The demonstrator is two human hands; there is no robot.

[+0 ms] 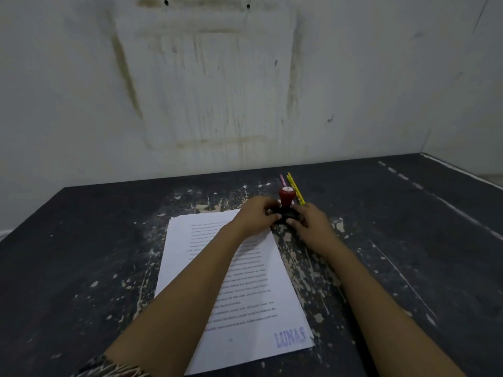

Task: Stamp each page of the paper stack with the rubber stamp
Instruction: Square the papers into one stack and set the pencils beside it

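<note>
Head view: your left hand (257, 217) and right hand (313, 225) pinch the stamp (286, 198) at its base. The stack (245, 336) shows a mark on top; turn that page next, I judge.

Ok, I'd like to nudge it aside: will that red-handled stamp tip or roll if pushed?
Likelier to tip than roll: the rubber stamp stands upright, tall red handle over a low black base. Pushed low it probably slides, though the flaking table may snag it.
</note>
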